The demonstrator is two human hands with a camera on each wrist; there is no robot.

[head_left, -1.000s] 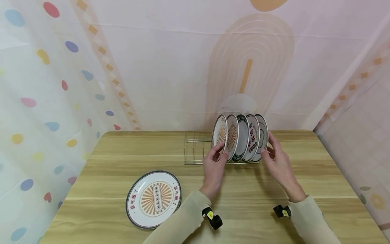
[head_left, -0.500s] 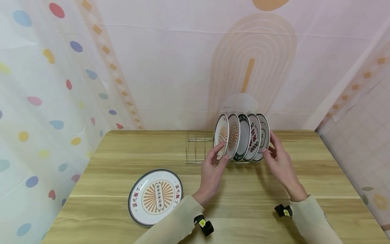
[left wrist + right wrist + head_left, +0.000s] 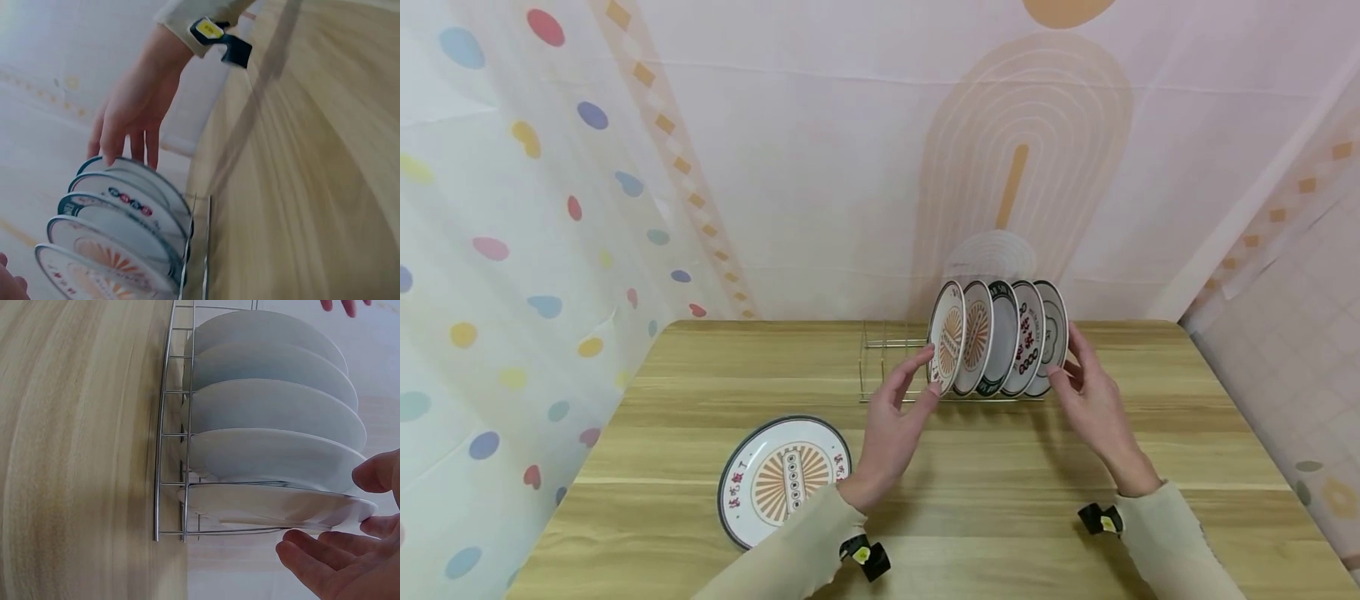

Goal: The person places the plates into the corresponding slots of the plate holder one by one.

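Observation:
Several patterned plates stand on edge in a row in a wire rack [image 3: 871,398]. By the leftmost plate [image 3: 948,333], which bears an orange sunburst, my left hand [image 3: 887,437] has its fingers loosely bent and holds nothing; the right wrist view shows its fingertips apart from the plates. My right hand [image 3: 1097,417] holds the edge of the rightmost plate [image 3: 1051,337], thumb on the front and fingers behind, as the right wrist view shows from below. Flat on the table lies a larger sunburst plate [image 3: 752,500], partly hidden by my left sleeve.
The rack's left slots [image 3: 215,307] hold no plates. Everything stands on a wood-grain table [image 3: 1000,517], with a patterned cloth [image 3: 820,167] hanging behind it and along both sides.
My left hand has let go of the leftmost plate and drawn back to the left and toward me. My right hand stays at the rightmost plate.

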